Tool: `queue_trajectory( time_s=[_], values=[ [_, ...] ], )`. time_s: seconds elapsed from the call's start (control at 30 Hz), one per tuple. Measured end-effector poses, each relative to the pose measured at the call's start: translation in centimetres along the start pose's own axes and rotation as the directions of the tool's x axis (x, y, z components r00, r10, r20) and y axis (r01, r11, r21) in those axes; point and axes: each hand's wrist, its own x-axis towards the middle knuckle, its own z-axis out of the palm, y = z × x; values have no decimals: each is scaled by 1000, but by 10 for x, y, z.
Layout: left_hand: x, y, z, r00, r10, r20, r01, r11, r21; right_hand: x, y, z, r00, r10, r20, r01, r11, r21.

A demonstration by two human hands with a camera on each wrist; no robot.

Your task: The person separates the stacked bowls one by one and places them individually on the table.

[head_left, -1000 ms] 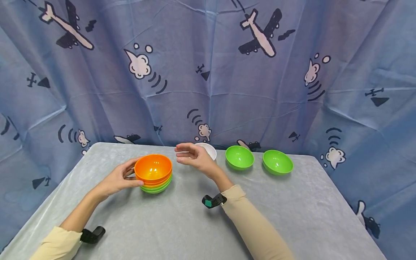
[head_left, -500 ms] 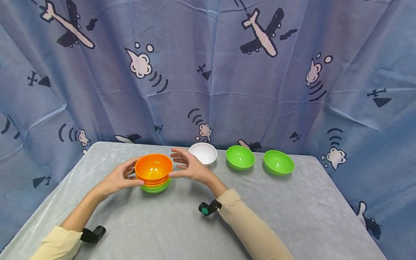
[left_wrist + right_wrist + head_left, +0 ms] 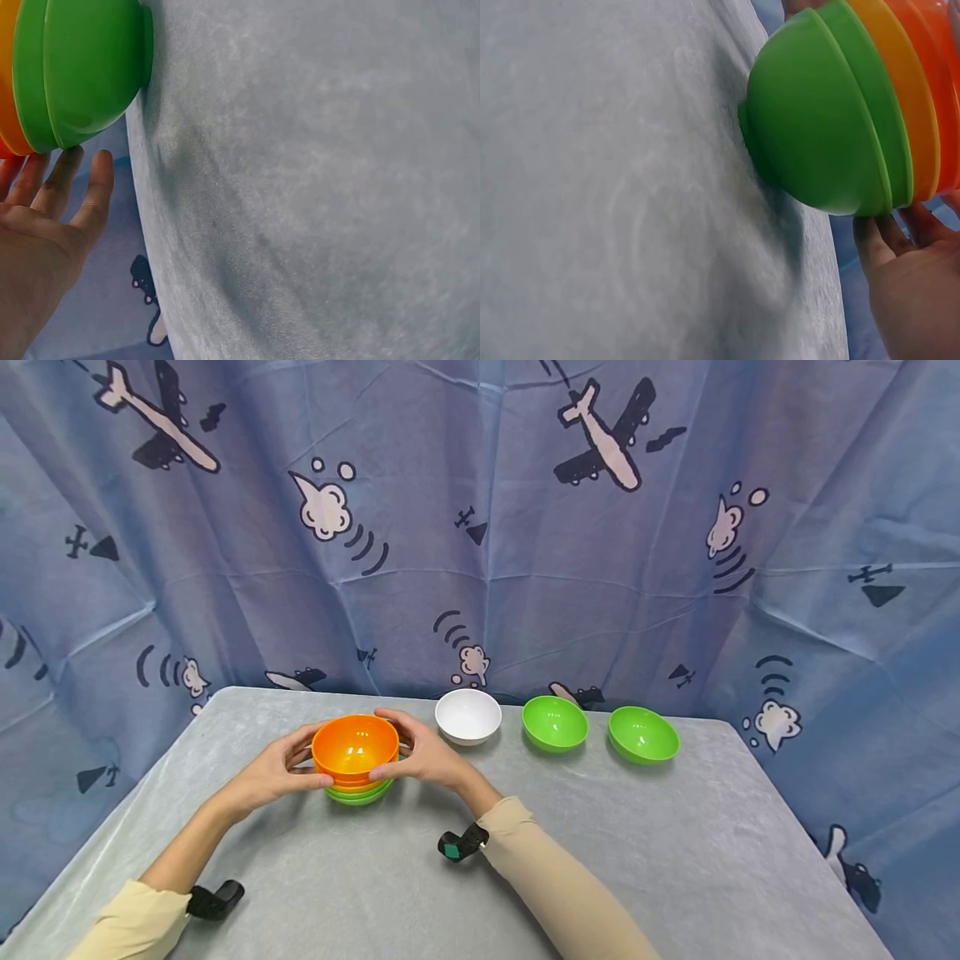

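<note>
Grey cloth (image 3: 675,860) spreads below; left of centre, left hand (image 3: 266,774) and right hand (image 3: 426,756) hold an orange-topped bowl stack (image 3: 355,756) from opposite sides, fingers curved, probably for balance.

Both wrist views crop the bowl stack (image 3: 354,758), which the right hand (image 3: 426,755) partly hides in the head view.

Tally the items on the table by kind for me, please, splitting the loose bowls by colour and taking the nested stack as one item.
Loose green bowls: 2
Loose white bowl: 1
Nested stack of bowls: 1
Total: 4
</note>
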Motion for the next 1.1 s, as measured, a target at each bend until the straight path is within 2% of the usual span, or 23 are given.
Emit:
queue_trajectory(
  time_s=[0.57, 1.1],
  values=[
    [1, -1, 0, 1000, 5, 0, -5, 1000, -3, 4, 3, 1, 999, -35, -1, 35, 997, 63],
    [0, -2, -1, 1000, 9, 4, -9, 1000, 6, 4, 0, 3, 998, -50, -43, 52, 998, 46]
  ],
)
